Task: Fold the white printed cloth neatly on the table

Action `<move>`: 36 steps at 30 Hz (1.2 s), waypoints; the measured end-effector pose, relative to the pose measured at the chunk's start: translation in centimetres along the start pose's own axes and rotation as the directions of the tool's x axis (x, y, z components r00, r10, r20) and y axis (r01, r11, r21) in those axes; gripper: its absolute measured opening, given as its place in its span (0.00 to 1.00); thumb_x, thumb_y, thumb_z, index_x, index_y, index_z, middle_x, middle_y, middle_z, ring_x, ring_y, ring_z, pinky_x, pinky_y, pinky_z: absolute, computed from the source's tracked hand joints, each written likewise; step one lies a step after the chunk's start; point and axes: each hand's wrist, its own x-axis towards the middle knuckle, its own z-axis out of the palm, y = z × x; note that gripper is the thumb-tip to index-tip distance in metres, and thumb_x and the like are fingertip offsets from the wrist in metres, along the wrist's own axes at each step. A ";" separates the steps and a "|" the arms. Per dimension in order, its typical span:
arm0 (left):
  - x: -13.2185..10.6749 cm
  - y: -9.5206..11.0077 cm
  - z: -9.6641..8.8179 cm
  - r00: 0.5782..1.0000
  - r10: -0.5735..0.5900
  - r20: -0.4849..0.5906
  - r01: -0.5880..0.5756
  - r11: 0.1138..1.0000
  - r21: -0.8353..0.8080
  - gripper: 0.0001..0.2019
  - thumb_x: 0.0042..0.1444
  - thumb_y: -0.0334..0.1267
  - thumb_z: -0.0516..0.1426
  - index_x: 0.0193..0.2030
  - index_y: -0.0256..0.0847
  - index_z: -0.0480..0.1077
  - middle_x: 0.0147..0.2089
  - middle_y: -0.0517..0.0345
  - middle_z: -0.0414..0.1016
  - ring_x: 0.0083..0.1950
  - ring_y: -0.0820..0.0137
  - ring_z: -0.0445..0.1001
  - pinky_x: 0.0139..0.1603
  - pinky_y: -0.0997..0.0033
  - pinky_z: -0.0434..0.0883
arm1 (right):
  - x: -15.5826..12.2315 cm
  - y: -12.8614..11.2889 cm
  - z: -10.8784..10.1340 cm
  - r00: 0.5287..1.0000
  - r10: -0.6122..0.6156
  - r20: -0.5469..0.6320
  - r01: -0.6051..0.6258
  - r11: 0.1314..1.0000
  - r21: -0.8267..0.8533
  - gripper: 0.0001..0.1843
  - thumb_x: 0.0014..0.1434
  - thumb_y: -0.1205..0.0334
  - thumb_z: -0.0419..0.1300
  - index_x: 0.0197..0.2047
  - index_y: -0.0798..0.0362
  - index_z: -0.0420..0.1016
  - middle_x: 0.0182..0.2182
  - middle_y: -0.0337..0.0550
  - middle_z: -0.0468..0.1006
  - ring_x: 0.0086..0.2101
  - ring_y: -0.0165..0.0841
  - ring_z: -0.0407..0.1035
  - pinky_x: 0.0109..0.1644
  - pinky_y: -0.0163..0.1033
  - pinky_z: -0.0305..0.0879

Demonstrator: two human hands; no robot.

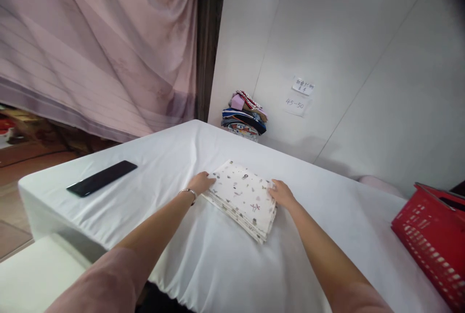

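Note:
A folded white cloth with small printed figures (242,195) lies in several layers on the white-covered table (181,158). My left hand (201,182), with a thin bracelet at the wrist, grips the cloth's left edge, fingers curled onto it. My right hand (281,193) holds the cloth's right edge, fingers bent against the fabric. Both arms reach forward from the near side of the table.
A black phone (101,178) lies flat at the table's left. A pile of folded colourful cloths (245,117) sits at the far corner by the wall. A red plastic basket (432,235) stands at the right edge. Paper notes (300,95) hang on the wall; a pink curtain (98,46) hangs left.

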 end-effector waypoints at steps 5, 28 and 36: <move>0.6 0.4 -0.3 0.997 0.075 -0.008 -0.074 0.996 0.050 0.20 0.48 0.46 0.53 0.47 0.41 0.68 0.46 0.51 0.74 0.44 0.61 0.73 0.38 0.70 0.67 | 2.7 0.8 0.1 0.990 0.017 0.143 -0.025 0.998 0.054 0.36 0.49 0.49 0.58 0.59 0.55 0.59 0.55 0.49 0.65 0.53 0.40 0.61 0.52 0.38 0.57; 2.3 1.7 0.3 0.970 0.199 -0.140 -0.219 0.963 -0.154 0.18 0.54 0.45 0.53 0.49 0.40 0.67 0.45 0.54 0.72 0.40 0.69 0.72 0.43 0.72 0.66 | -6.7 0.0 2.1 0.974 0.212 0.079 -0.223 0.958 0.178 0.34 0.57 0.42 0.45 0.62 0.49 0.52 0.42 0.47 0.74 0.43 0.39 0.68 0.43 0.40 0.59; -8.0 -0.1 0.2 0.976 0.214 0.040 -0.190 0.927 -0.323 0.12 0.51 0.46 0.53 0.36 0.44 0.72 0.26 0.63 0.73 0.26 0.73 0.69 0.28 0.75 0.63 | -9.6 -0.8 2.0 0.988 0.145 0.054 -0.151 0.978 0.141 0.32 0.57 0.42 0.44 0.59 0.52 0.58 0.46 0.50 0.71 0.46 0.41 0.65 0.46 0.43 0.59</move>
